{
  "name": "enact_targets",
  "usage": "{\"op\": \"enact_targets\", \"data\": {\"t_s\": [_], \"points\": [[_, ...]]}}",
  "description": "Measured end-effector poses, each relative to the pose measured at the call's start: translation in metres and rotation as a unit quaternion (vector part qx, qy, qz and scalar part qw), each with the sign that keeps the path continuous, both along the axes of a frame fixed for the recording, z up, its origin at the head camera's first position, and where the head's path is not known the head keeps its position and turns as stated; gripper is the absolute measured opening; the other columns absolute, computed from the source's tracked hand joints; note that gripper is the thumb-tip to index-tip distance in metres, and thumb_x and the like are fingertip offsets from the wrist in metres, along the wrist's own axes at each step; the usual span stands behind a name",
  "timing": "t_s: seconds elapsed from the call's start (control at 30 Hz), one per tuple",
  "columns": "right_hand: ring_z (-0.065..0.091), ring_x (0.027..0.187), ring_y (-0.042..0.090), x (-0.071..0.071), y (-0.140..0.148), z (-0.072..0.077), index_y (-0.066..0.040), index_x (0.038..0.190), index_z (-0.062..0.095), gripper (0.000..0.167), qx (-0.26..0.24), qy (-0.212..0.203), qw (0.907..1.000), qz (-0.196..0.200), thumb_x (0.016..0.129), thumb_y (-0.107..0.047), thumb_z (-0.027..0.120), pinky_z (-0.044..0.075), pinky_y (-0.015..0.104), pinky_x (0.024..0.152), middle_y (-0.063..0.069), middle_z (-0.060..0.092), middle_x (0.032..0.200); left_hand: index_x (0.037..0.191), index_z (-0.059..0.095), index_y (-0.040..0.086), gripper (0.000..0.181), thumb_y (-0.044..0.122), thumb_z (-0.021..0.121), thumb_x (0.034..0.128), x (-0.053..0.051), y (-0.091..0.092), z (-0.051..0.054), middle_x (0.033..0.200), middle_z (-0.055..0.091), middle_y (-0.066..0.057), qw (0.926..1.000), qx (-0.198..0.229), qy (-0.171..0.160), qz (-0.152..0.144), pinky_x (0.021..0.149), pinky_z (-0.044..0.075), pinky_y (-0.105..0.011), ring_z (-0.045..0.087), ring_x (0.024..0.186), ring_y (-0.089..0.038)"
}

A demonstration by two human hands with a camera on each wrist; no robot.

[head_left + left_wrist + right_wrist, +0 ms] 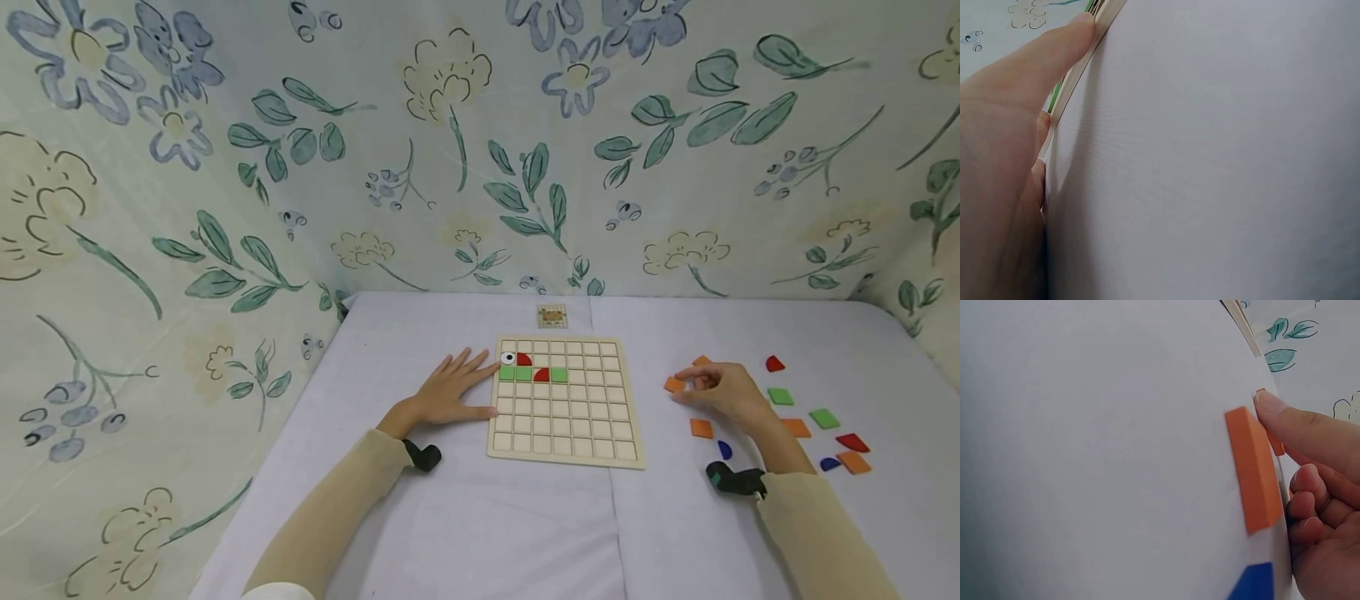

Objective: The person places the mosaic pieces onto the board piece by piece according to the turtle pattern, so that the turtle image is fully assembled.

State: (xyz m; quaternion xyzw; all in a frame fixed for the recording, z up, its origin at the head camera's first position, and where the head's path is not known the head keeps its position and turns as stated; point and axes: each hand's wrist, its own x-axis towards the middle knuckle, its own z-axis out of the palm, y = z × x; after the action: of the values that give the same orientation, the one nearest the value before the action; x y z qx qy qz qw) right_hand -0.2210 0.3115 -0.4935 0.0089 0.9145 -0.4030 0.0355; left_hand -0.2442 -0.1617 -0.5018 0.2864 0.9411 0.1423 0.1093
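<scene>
Wooden grid board (585, 412) holds six tiles (524, 374); I see my left hand (448, 392) spread against its edge, right hand (726, 393) pinching an orange square (673, 384).

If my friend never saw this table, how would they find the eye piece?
Find the wooden grid board that the left hand touches. Look near the top of its leftmost column for the eye piece. Unlike the red piece beside it and green square below, it shows a dark dot on white.
</scene>
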Motion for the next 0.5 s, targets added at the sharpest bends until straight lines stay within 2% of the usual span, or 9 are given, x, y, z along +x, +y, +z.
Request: {"op": "enact_targets", "data": {"t_s": [0.2,0.5], "points": [[0.041,0.085,0.025,0.0024,-0.0027,0.0068,0.008,0.118,0.068,0.042,0.004,-0.01,0.9999,0.005,0.082,-0.01,0.082,0.034,0.022,0.054,0.01,0.044,0.085,0.16,0.017,0.036,0.092,0.079,0.048,0.0856,0.0001,0.0013,-0.0013,0.167,0.004,0.004,1.0,0.003,-0.003,0.0,0.12,-0.004,-0.05,-0.007,0.152,-0.025],[0.045,0.08,0.023,-0.0004,-0.0045,0.0092,0.009,0.115,0.068,0.036,0.015,-0.001,0.9992,0.038,0.084,-0.007,0.079,0.036,0.021,0.056,0.008,0.049,0.084,0.16,0.015,0.037,0.091,0.078,0.048,0.0865,-0.0007,0.0024,-0.0007,0.167,0.002,0.006,0.9999,-0.014,0.003,0.006,0.12,-0.006,-0.047,-0.008,0.152,-0.024]]}}
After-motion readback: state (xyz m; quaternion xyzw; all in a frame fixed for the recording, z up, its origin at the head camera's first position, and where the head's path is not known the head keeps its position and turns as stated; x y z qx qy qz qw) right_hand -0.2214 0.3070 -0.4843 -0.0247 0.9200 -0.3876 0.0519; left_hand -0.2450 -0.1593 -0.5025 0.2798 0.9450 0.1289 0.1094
